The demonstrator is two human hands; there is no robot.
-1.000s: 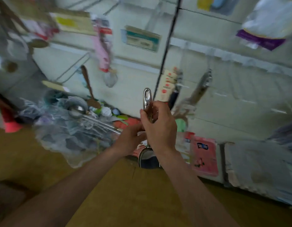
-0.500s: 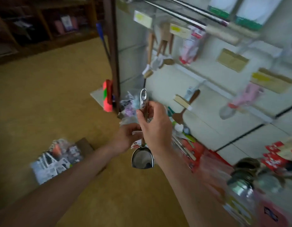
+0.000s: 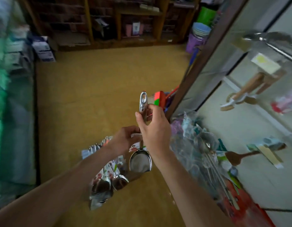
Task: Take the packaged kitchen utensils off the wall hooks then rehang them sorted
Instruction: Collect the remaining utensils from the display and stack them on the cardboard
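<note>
Your right hand (image 3: 154, 128) pinched the scoop (image 3: 140, 162) high, left hand (image 3: 125, 140) gripped lower; that light pinch could have let it slip.

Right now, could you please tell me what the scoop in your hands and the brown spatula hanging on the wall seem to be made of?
The scoop looks like polished steel: bright, mirror-like reflections run along its handle and bowl. The brown spatula seems to be wood, dark and matte with no shine, though blur leaves that open.
</note>
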